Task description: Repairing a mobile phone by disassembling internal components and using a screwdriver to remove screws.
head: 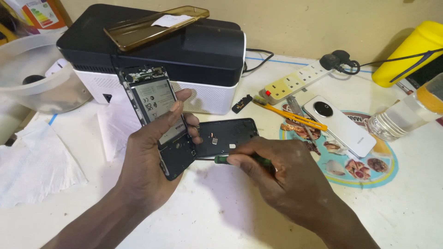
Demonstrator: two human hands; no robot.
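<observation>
Green-handled screwdriver (240, 159) pinched in right hand (281, 173), tip at opened phone (159, 117) gripped steady in left hand (150, 157) above table (207, 216).

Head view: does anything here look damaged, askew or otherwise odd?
The phone in the left hand has its back off, battery and boards exposed. Its black back cover lies loose on the table. The right hand holds a green-handled screwdriver at its lower end. Nothing looks spilled.

Bare tabletop (221, 216) before black printer (184, 50)
</observation>
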